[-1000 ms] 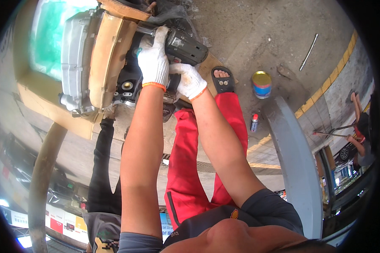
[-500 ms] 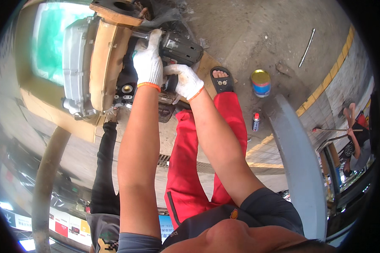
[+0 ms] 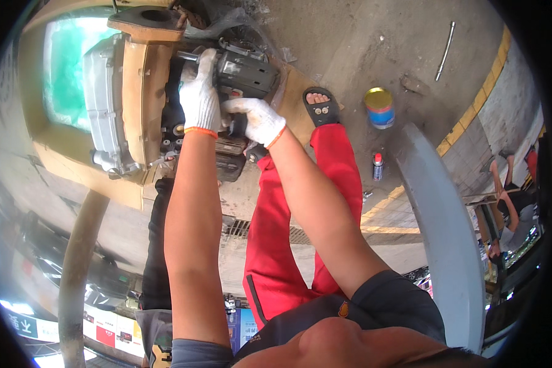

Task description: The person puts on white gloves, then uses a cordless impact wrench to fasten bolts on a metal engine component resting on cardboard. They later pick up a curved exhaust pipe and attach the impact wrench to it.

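An engine with a grey ribbed cover [image 3: 104, 101] and a tan curved shield [image 3: 142, 101] stands at the upper left. My left hand [image 3: 199, 98], in a white knit glove with an orange cuff, is against the engine's dark side, right of the shield. One of its fingers reaches up beside a metal rod; the others look curled over something hidden. Just to the right, my right hand [image 3: 260, 121], gloved the same way, has bent fingers closed around a dark part I cannot make out. A dark boxy component [image 3: 246, 72] lies beyond both hands.
Cardboard [image 3: 297, 83] lies under the engine. On the floor at right are a blue tin with a gold lid [image 3: 380, 107], a red-capped spray can [image 3: 378, 167] and a long metal bar [image 3: 446, 52]. A grey post [image 3: 444, 227] rises at right; a person [image 3: 512, 211] is beyond.
The view has shifted slightly, so the engine and both hands appear further left. Against the engine, my hands keep nearly the same place. The person at far right has changed posture.
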Demonstrator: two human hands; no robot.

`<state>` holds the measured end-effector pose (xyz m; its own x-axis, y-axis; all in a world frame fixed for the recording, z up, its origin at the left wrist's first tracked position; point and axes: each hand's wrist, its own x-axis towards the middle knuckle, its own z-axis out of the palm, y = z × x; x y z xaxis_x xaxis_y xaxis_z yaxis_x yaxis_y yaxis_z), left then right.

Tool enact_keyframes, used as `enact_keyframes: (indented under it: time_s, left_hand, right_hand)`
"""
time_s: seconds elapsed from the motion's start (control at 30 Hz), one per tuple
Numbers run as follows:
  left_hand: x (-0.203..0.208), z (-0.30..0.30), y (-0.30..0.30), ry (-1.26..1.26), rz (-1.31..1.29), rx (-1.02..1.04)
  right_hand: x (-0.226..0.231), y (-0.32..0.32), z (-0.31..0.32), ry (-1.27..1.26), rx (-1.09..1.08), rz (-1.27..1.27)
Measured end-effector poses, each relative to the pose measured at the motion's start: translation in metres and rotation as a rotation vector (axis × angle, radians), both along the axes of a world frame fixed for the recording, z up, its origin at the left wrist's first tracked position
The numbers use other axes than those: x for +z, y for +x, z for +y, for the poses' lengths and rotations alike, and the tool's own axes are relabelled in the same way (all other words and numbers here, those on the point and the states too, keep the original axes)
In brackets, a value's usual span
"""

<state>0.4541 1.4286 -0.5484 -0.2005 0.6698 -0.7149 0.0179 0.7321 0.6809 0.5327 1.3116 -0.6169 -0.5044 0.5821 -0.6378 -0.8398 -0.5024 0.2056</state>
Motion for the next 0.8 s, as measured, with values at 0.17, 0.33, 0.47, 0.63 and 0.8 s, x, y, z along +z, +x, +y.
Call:
enact_keyframes:
  time_s: [0.17,0.33,0.47,0.63,0.8]
  left_hand:
    - [-0.003,-0.004,0.007,0.089,-0.152,0.052]
    - [-0.011,0.006,0.002,0.038,-0.002,0.039]
    - [-0.015,0.012,0.007,0.11,-0.036,0.124]
    - [-0.015,0.012,0.02,0.17,-0.01,0.196]
    - [-0.017,0.014,0.024,0.136,0.023,0.139]
  right_hand:
    - [-0.001,0.021,0.003,0.032,0.03,-0.091]
    - [-0.005,0.02,0.011,0.073,0.067,-0.101]
    - [-0.01,0.018,0.014,0.088,0.078,-0.155]
    - [-0.016,0.018,0.016,0.124,0.136,-0.288]
    - [-0.034,0.021,0.007,0.26,0.15,-0.393]
